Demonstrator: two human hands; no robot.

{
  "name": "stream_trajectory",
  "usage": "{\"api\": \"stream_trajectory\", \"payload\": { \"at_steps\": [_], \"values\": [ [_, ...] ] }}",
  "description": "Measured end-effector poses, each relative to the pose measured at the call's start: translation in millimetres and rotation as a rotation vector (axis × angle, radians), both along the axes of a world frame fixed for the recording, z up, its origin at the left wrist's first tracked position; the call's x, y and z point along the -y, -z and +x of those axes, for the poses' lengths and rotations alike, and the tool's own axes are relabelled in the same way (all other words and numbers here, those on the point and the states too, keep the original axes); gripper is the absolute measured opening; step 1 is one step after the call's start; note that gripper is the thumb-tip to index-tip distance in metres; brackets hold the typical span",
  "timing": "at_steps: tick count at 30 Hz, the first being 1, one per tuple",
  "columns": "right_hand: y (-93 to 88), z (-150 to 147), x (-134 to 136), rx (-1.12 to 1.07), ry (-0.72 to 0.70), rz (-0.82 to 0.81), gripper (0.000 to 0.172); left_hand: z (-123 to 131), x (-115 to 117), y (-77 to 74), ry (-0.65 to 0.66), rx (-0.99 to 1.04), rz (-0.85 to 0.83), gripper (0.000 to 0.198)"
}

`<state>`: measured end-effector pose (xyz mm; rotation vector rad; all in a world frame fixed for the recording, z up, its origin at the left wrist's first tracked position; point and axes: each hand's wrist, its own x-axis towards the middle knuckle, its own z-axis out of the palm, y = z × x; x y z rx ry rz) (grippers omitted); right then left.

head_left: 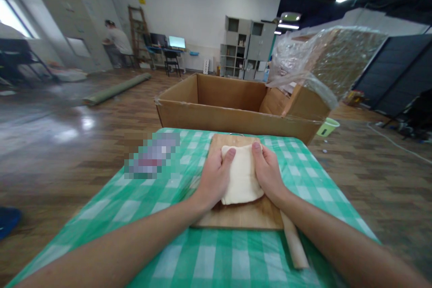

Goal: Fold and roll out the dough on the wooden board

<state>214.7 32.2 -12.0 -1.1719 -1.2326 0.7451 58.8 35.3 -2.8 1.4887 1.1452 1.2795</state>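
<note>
A flat sheet of pale dough [241, 177] hangs between my two hands over a wooden cutting board [239, 218]. My left hand [216, 171] grips its left edge, thumb on top and fingers hidden behind. On the opposite edge, my right hand [268, 168] pinches the upper right side with the thumb pressed on the dough. Whether the lower edge of the dough touches the board, I cannot tell. A wooden rolling pin [294, 243] lies along the right side of the board, partly under my right forearm.
A green checked tablecloth [202, 256] covers the table. A pixelated item [153, 155] lies at its left. Beyond the far edge stands a large open cardboard box [209, 114], with a green bin [327, 127] to its right. A person [118, 42] sits far left.
</note>
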Motion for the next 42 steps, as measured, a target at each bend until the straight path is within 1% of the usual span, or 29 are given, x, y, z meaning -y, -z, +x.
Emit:
{"api": "stream_trajectory", "payload": {
  "at_steps": [3,6,8,10,11,14,16,20,22,23,25,27,29,32,35,37,38,41,42],
  "values": [
    [1.5,1,-2,-0.001,-0.020,-0.055,0.056,-4,-2,0.2,-0.009,-0.119,0.105,0.042],
    [-0.2,1,-2,0.028,0.012,-0.020,0.055,-5,-5,1.1,-0.014,-0.116,0.098,0.044],
    [-1.0,2,-1,0.019,0.015,-0.015,0.055,-6,-7,2.0,0.021,-0.095,0.079,0.046],
    [-0.1,3,-1,0.003,-0.030,-0.053,0.053,-7,-9,3.0,0.073,-0.067,0.069,0.047],
    [0.8,4,-1,-0.005,-0.073,-0.086,0.052,-7,-9,3.5,0.088,-0.057,0.075,0.046],
    [2.9,5,1,-0.019,-0.181,-0.151,0.046,-10,-8,4.1,0.087,-0.070,0.133,0.042],
    [2.1,3,2,-0.044,-0.198,-0.134,0.044,-12,-7,4.0,0.085,-0.109,0.176,0.039],
    [-3.8,-1,6,-0.121,-0.163,-0.084,0.041,-12,-6,4.0,0.068,-0.162,0.206,0.034],
    [-6.0,-2,7,-0.131,-0.130,-0.083,0.042,-11,-8,4.2,0.105,-0.116,0.172,0.033],
    [-6.6,-2,7,-0.125,-0.125,-0.079,0.042,-10,-8,4.2,0.150,-0.068,0.136,0.034],
    [-6.9,-1,7,-0.103,-0.144,-0.054,0.041,-8,-10,3.5,0.265,0.032,0.034,0.038],
    [-6.6,0,6,-0.078,-0.179,-0.027,0.039,-7,-10,2.2,0.329,0.071,-0.042,0.042],
    [-6.1,0,7,-0.054,-0.190,-0.013,0.040,-8,-10,0.9,0.302,0.028,-0.031,0.042],
    [-5.2,0,7,-0.013,-0.195,-0.039,0.046,-11,-9,0.3,0.175,-0.080,0.089,0.038],
    [-4.3,0,7,0.075,-0.175,-0.055,0.052,-13,-9,0.9,0.112,-0.150,0.150,0.038],
    [-4.2,1,6,0.142,-0.139,-0.025,0.053,-12,-9,1.5,0.137,-0.122,0.108,0.039],
    [-4.3,2,6,0.161,-0.120,-0.006,0.054,-11,-9,1.9,0.170,-0.073,0.061,0.040],
    [-5.3,3,4,0.158,-0.032,0.031,0.054,-8,-11,3.5,0.321,0.151,-0.121,0.045],
    [-5.6,4,3,0.151,0.005,0.037,0.054,-8,-12,4.2,0.352,0.206,-0.158,0.047]
  ]
}}
